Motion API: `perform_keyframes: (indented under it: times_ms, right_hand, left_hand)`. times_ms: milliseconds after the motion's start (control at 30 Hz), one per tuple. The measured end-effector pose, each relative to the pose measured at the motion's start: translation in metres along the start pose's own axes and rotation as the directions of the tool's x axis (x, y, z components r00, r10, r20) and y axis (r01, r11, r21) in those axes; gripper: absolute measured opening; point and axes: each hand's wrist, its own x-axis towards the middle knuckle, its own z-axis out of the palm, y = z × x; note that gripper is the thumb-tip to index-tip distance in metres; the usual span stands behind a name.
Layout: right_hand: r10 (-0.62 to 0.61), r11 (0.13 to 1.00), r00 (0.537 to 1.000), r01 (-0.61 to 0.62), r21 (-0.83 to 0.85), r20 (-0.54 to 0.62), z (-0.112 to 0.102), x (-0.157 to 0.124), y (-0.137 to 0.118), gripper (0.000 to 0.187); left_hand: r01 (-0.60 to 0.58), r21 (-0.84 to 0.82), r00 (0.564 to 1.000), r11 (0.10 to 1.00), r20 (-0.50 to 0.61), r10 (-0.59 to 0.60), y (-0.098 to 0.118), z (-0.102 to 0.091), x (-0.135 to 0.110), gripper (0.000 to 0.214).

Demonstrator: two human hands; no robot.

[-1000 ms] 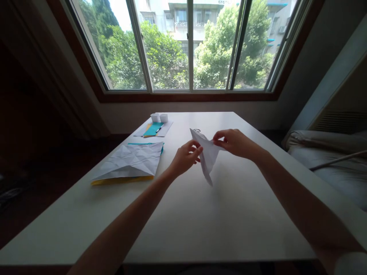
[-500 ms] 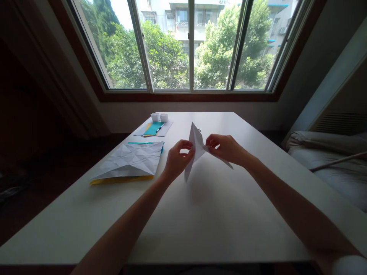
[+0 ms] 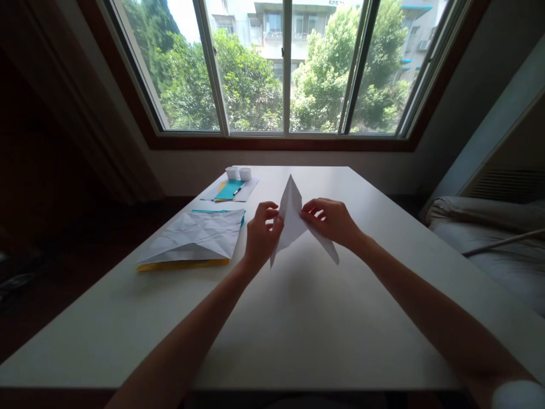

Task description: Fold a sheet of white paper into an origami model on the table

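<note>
So it's one head-worn cam, facing forward and tipped down over the white table [image 3: 340,335]. It looks from the near end: the close edge runs along the bottom of the frame and the sides narrow toward the centre. The window [image 3: 286,68] is pretty much head-on, filling the top middle. Forearms come in from bottom left and lower right, putting the left hand [image 3: 264,234] and right hand [image 3: 331,221] around mid-frame, way nearer the lens than the glass. Super wide view, kinda squished in height.
</note>
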Motion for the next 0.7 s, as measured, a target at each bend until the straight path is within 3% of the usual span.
perform_keyframes:
  times_ms: [200, 300, 400, 567, 700]
  right_hand:
    - [0.086, 0.977, 0.985, -0.113, 0.184, 0.147, -0.004, 0.003, 0.004, 0.013]
    - [0.137, 0.912, 0.974, -0.195, 0.360, 0.179, -0.008, 0.005, 0.006, 0.015]
    - [0.202, 0.752, 0.945, -0.317, 0.577, 0.256, -0.013, 0.006, 0.005, 0.015]
    - [0.300, 0.366, 0.838, -0.542, 0.757, 0.455, -0.012, 0.005, 0.011, 0.015]
    - [0.353, 0.283, 0.768, -0.632, 0.722, 0.534, -0.001, 0.001, 0.020, 0.011]
  left_hand:
    - [0.005, -0.187, 1.000, 0.982, -0.020, -0.008, 0.000, -0.001, 0.003, 0.015]
    - [0.057, -0.322, 0.998, 0.945, 0.008, -0.057, 0.008, -0.003, 0.005, 0.019]
    - [0.230, -0.430, 0.973, 0.873, 0.117, -0.199, 0.018, -0.006, 0.007, 0.027]
    - [0.493, -0.552, 0.869, 0.673, 0.347, -0.352, 0.014, -0.010, 0.009, 0.039]
    - [0.566, -0.553, 0.824, 0.612, 0.401, -0.399, -0.002, -0.006, 0.006, 0.033]
